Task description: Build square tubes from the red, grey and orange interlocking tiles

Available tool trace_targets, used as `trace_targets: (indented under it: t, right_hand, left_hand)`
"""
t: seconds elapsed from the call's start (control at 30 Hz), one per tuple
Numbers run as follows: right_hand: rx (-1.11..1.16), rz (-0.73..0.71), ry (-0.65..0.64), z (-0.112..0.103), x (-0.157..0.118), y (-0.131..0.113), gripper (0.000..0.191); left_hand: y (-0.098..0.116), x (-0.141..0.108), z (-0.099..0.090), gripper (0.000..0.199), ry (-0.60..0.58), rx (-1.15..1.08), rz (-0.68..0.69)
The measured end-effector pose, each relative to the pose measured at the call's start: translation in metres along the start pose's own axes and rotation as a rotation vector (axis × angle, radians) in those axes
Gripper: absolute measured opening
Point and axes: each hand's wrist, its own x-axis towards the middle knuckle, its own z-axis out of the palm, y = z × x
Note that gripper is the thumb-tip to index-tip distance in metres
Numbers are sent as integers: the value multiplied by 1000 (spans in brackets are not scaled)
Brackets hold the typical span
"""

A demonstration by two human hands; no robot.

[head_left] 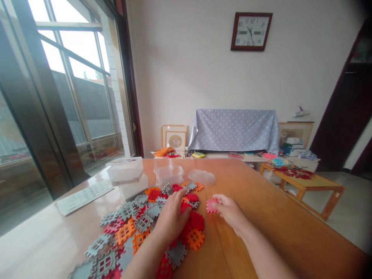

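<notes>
A small pink interlocking building tile (210, 206) with toothed edges is pinched between the thumb and fingers of my right hand (231, 211), just right of the pile. My left hand (173, 213) lies over the pile, its thumb apart from the fingers, near several red tiles (197, 221). What lies under its palm is hidden. Around it are grey tiles (143, 222), some with window-like openings, and orange tiles (195, 238). The pile spreads from the near left towards the middle of the wooden table (244, 248).
Behind the pile stand clear plastic containers (170, 176) and a clear lid (202, 177). White translucent boxes (124, 172) and a printed sheet (85, 197) are at the left. A low wooden table (308, 182) stands beyond the right edge.
</notes>
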Motion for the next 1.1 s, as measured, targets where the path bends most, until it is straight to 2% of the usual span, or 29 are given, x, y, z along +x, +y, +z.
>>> trace_targets:
  t: [0.17, 0.3, 0.4, 0.5, 0.7, 0.83, 0.97, 1.1]
  right_hand:
    - [-237, -25, 105, -1, 12, 26, 41]
    - [-340, -43, 175, -7, 15, 32, 43]
    - [-375, -54, 200, -15, 18, 31, 36]
    - [-407, -75, 190, -20, 18, 30, 31]
    - [-471, -136, 58, -16, 10, 26, 16]
    - [-476, -158, 30, -14, 12, 27, 19]
    - [-425, -164, 116, -17, 17, 29, 32]
    - [-361, -175, 155, -18, 19, 31, 34]
  left_hand:
    - [-8, 4, -7, 40, 19, 69, -20]
    - [-11, 5, -12, 38, 30, 104, -52]
    - [-17, 6, -16, 34, 20, 134, -109]
    - [-25, 7, -22, 32, 0, 160, -196]
    - [-32, 8, -34, 33, -18, 179, -371]
    - [-30, 6, -41, 33, -97, 202, -371]
    - [-22, 2, -44, 39, -228, 207, -309]
    - [-10, 0, -45, 46, -303, 238, -308]
